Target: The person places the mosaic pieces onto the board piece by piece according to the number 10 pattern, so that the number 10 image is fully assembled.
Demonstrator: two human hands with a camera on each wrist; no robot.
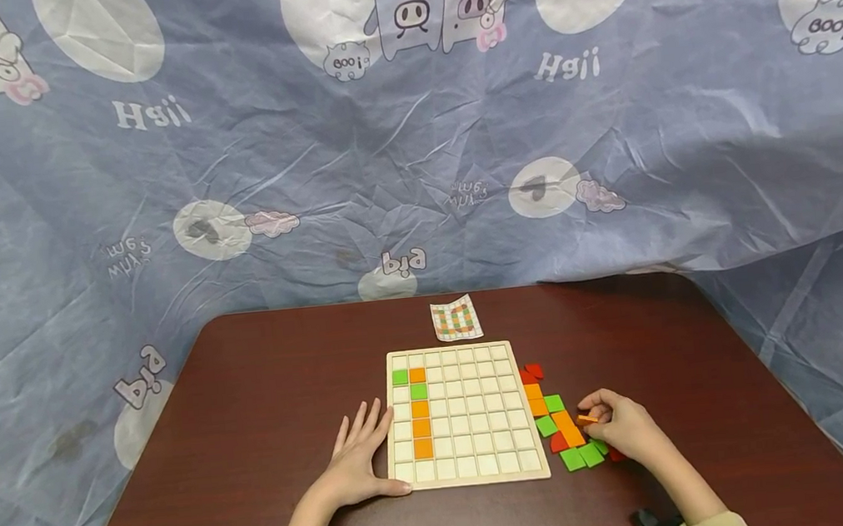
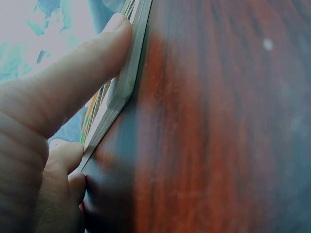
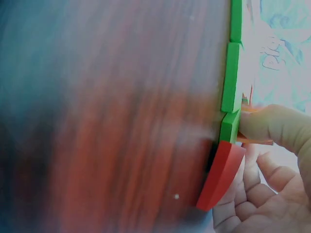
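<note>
A cream grid board (image 1: 475,442) lies on the table, with green and orange tiles in its two left columns. My left hand (image 1: 360,465) rests at its lower left corner, fingers spread, fingertips touching the left side and thumb on the near edge. In the left wrist view the thumb (image 2: 92,58) presses the board's rim (image 2: 114,99). Right of the board, my right hand (image 1: 626,427) pinches an orange tile (image 1: 588,420) between thumb and fingers, above the loose tiles. The right wrist view shows green tiles (image 3: 232,77) and a red curved-edged tile (image 3: 221,174) beside that hand.
Loose orange tiles (image 1: 567,429), green tiles (image 1: 572,459) and red pieces (image 1: 534,370) lie along the board's right side. Behind the board is a small paper card (image 1: 456,318) with a coloured grid pattern. A patterned blue cloth (image 1: 352,160) hangs behind the dark wooden table (image 1: 287,358).
</note>
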